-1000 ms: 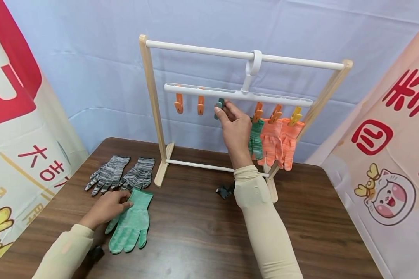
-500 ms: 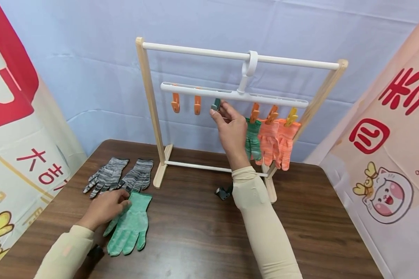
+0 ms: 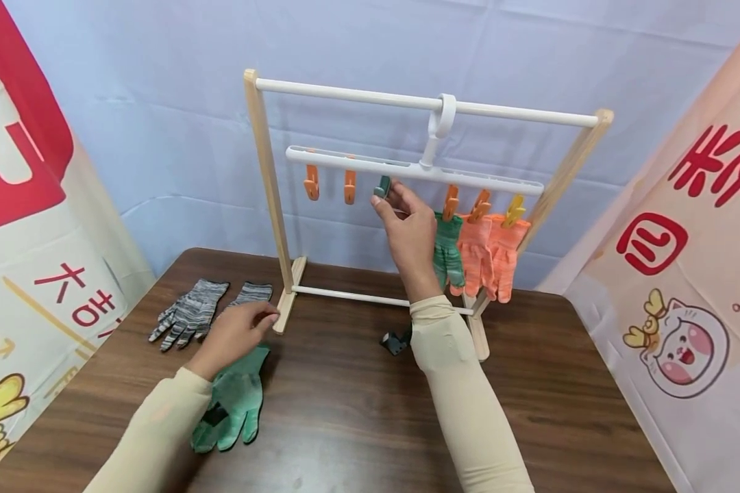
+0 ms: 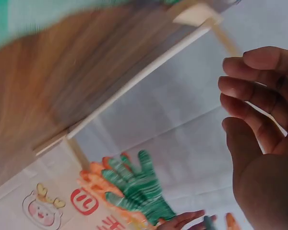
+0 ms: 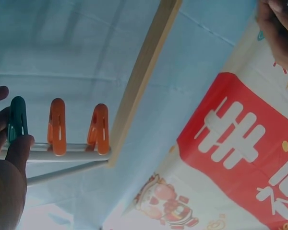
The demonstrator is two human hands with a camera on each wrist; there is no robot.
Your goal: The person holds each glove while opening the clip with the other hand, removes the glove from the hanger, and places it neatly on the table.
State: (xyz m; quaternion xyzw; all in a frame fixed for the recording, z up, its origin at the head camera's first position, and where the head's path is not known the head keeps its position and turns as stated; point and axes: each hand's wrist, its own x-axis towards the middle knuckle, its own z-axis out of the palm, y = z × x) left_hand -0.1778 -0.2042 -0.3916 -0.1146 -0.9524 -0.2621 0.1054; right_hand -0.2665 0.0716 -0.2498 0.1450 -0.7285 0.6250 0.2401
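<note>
My right hand (image 3: 412, 233) pinches a dark green clothespin (image 3: 382, 186) under the white hanger (image 3: 358, 163); in the right wrist view, thumb and fingers lie on either side of that clothespin (image 5: 18, 120). Above the table my left hand (image 3: 237, 339) holds nothing, its fingers loosely bent and apart from the thumb in the left wrist view. Below it a light green glove (image 3: 247, 394) lies flat on the table, partly hidden by the wrist. Two grey striped gloves lie beyond: one (image 3: 194, 311) in full sight, the other (image 3: 254, 293) mostly covered by my left hand.
A wooden rack with a white top rod (image 3: 345, 93) carries the hanger. Two orange clothespins (image 3: 349, 187) hang left of my right hand. To its right, clothespins hold a dark green glove (image 3: 447, 253) and orange gloves (image 3: 502, 257). The rack's left foot (image 3: 290, 301) stands near my left hand.
My left hand has left the light green glove and moved up and right, over the second grey glove. My right hand keeps its pinch on the dark green clothespin.
</note>
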